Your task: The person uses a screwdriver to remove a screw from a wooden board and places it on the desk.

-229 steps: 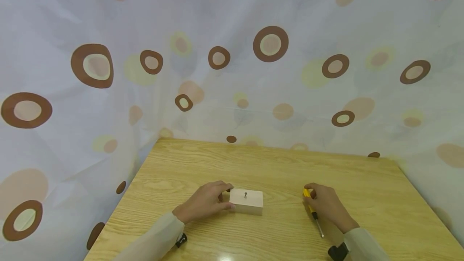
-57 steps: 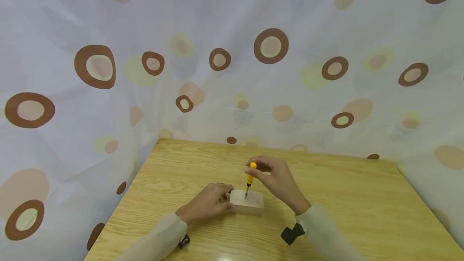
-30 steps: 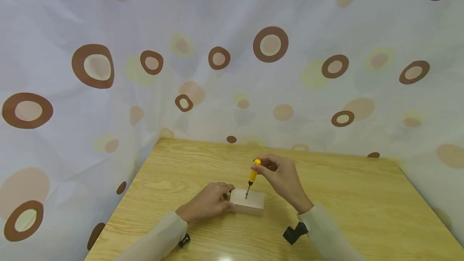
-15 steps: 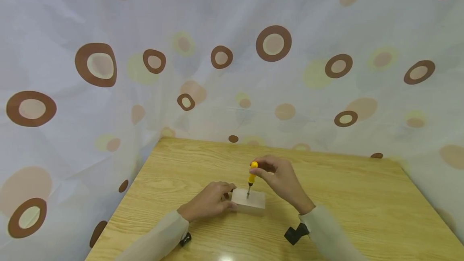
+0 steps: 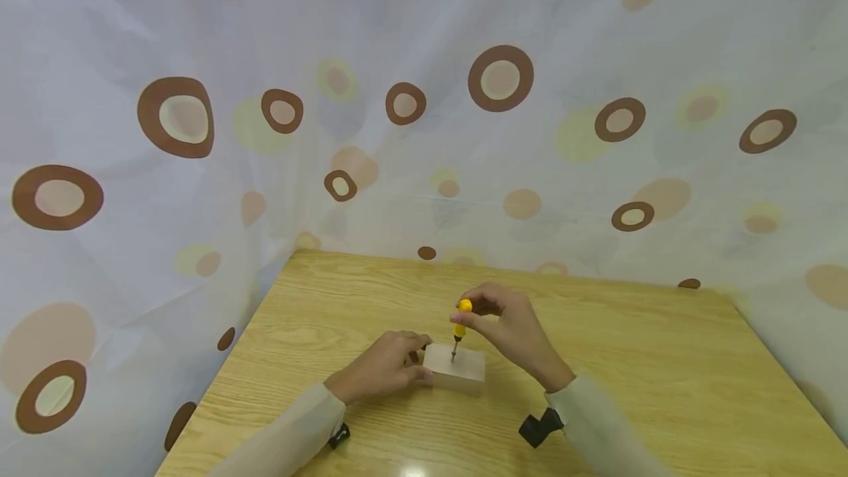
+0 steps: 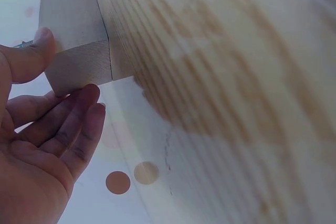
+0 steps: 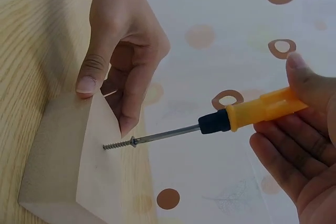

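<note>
A white sheet [image 5: 437, 6] printed with brown, peach and yellow spots and rings stood at the left and extended behind the wood-grain counter [image 5: 344, 293]. From left to right, a pale left sleeve [image 5: 291, 425] led to a small black device [image 5: 339, 436] at the wrist, then to the left hand [image 5: 377, 365]. The left hand gripped the left end of a light wooden block [image 5: 456, 380], with the thumb at the near side and a fingertip at the far side. The block lay flat on the counter, near its middle. A metal screw [image 7: 119, 145] projected from the block's top face, with much of its thread exposed. The tip of a yellow-handled screwdriver [image 7: 270, 109] met the screw head; the tool was nearly upright, its handle leaning slightly to the right. The right hand [image 5: 513, 326], apart from the left hand, pinched the handle between thumb and fingers. A black wrist-mounted unit [image 5: 539, 427] and a pale right sleeve [image 5: 603, 425] followed.
</note>
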`<action>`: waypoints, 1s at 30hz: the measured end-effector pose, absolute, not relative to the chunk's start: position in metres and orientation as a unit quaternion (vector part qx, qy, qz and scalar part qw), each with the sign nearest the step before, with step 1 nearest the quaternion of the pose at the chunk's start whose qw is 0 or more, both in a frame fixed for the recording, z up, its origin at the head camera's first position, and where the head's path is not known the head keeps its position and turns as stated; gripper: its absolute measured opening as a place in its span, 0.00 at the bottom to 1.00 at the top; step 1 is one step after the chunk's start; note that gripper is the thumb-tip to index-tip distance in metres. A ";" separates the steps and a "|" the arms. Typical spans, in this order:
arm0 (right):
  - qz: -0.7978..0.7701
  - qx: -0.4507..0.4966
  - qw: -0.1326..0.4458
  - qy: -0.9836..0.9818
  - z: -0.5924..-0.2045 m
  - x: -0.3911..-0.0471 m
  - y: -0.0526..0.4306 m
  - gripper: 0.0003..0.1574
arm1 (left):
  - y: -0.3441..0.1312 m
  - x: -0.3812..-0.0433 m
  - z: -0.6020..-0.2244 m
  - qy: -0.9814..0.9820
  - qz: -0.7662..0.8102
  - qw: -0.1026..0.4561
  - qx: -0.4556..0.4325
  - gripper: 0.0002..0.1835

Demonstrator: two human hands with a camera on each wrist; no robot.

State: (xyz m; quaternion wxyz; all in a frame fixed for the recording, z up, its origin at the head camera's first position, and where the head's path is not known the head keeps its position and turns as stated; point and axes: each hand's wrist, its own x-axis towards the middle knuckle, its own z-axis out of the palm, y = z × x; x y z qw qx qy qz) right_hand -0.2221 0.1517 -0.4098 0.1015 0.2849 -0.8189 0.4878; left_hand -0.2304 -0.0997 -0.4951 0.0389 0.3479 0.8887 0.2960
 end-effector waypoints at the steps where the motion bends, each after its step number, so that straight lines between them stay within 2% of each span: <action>1: 0.487 0.281 0.114 -0.819 -0.411 -0.222 0.151 0.09 | -0.100 -0.231 -0.495 0.888 0.298 0.039 0.348 0.29; 4: 0.480 0.283 0.139 -0.819 -0.412 -0.223 0.152 0.09 | -0.100 -0.231 -0.496 0.887 0.299 0.040 0.349 0.29; 6: 0.479 0.300 0.133 -0.814 -0.411 -0.224 0.154 0.09 | -0.101 -0.231 -0.497 0.887 0.299 0.040 0.349 0.29; 10: 0.492 0.322 0.066 -0.806 -0.405 -0.226 0.159 0.11 | -0.101 -0.231 -0.497 0.887 0.298 0.040 0.351 0.29; 13: 0.498 0.304 0.035 -0.811 -0.401 -0.225 0.160 0.11 | -0.101 -0.231 -0.496 0.888 0.297 0.041 0.349 0.29; 19: 0.500 0.263 0.066 -0.822 -0.406 -0.221 0.155 0.12 | -0.101 -0.231 -0.495 0.889 0.293 0.044 0.349 0.30; 24: 0.489 0.289 0.098 -0.817 -0.406 -0.222 0.153 0.08 | -0.100 -0.232 -0.495 0.887 0.297 0.042 0.350 0.29; 30: 0.490 0.310 0.078 -0.811 -0.406 -0.227 0.160 0.08 | -0.100 -0.232 -0.495 0.882 0.301 0.033 0.360 0.29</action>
